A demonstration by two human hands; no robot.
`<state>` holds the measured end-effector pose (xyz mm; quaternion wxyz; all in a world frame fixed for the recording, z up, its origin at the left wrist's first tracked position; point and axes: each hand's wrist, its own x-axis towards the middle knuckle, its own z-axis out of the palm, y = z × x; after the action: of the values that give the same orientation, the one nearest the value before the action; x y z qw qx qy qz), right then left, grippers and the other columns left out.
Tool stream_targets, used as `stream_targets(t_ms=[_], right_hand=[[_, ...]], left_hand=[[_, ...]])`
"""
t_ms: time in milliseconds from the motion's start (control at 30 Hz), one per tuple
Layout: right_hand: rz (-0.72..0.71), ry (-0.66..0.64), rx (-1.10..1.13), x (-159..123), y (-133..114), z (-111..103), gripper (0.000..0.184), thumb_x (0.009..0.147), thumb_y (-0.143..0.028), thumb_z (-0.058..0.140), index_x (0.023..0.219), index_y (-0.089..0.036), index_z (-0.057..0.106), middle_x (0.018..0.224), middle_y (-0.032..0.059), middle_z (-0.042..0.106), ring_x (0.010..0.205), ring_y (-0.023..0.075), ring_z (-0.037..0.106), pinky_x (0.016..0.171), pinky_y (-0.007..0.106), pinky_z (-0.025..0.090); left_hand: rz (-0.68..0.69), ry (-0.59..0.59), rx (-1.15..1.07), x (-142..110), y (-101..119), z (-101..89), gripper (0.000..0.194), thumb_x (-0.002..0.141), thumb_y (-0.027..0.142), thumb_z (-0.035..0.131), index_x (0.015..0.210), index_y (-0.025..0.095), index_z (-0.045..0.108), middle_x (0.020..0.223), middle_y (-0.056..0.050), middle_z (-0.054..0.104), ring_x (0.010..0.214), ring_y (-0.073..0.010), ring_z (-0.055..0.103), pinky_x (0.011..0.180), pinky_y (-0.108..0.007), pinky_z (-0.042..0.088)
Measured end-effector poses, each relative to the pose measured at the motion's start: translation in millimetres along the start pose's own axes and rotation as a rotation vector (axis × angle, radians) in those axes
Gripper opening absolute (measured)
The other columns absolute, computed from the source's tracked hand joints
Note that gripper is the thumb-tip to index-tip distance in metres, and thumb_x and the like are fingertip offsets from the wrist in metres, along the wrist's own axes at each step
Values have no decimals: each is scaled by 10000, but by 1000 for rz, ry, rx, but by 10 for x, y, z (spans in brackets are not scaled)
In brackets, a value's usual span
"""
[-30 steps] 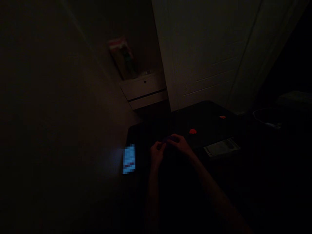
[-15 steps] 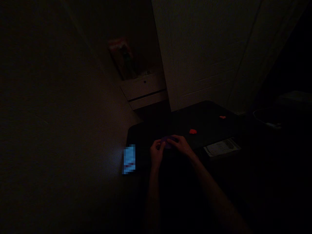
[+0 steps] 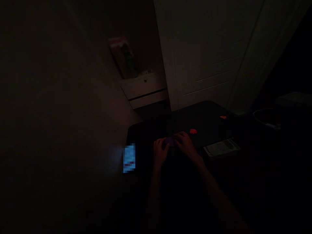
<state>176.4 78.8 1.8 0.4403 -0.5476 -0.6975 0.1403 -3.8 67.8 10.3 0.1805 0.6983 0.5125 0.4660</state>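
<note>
A small purple piece point(image 3: 170, 141) is between my two hands over the dark table point(image 3: 204, 112); in this gloom its kind cannot be made out, though it looks flat and thin. My left hand point(image 3: 161, 152) grips its left side, thumb in front and fingers behind. On the opposite side my right hand point(image 3: 184, 143) holds it with bent fingers. Just beyond my right hand lies a crumpled-looking orange-red piece point(image 3: 193, 131). A second, smaller orange-red piece point(image 3: 223, 117) rests farther right on the table.
A lit, blurred-out phone-like screen point(image 3: 129, 158) is at the table's left edge. An open tray or box point(image 3: 221, 148) sits below the right front edge. Behind stand a pale drawer unit point(image 3: 147, 86) and a large pale door panel point(image 3: 207, 58). A thin cable point(image 3: 259, 120) curves at right.
My left hand has shifted slightly right and its fingers have spread along the purple piece. My right hand has turned more palm-down over it. The other things stay put.
</note>
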Motion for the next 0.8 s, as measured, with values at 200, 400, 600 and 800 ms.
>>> stream_targets(t_ms=[200, 400, 600, 800], right_hand=[[-22, -102, -84, -13, 6, 23, 315, 907, -177, 582, 1181, -228, 731, 1192, 119, 681, 1085, 294, 580, 989, 445, 448], [42, -196, -297, -79, -145, -164, 419, 933, -291, 622, 1350, -255, 639, 1292, 130, 690, 1161, 380, 540, 934, 514, 416], [-89, -315, -556, -128, -333, -360, 456, 1013, -388, 480, 1435, -227, 546, 1349, 125, 666, 1171, 365, 533, 953, 520, 387], [-274, -384, -697, -107, -418, -375, 524, 1021, -299, 402, 1492, -76, 456, 1402, 189, 611, 1227, 389, 485, 971, 515, 369]], left_hand=[[44, -28, 126, -17, 9, 52, 154, 885, 323, 681, 1013, 262, 741, 1058, -84, 692, 1042, -277, 579, 957, -434, 433], [7, -97, 307, -15, 94, 64, 229, 840, 360, 743, 1047, 261, 732, 1070, -80, 674, 1058, -290, 556, 928, -428, 430], [-57, -161, 517, -75, 260, 50, 285, 926, 406, 637, 1174, 270, 671, 1184, -50, 664, 1144, -260, 538, 961, -411, 424], [-60, -170, 567, -126, 316, 67, 320, 966, 413, 572, 1243, 261, 623, 1257, -54, 647, 1196, -263, 518, 1023, -441, 403]])
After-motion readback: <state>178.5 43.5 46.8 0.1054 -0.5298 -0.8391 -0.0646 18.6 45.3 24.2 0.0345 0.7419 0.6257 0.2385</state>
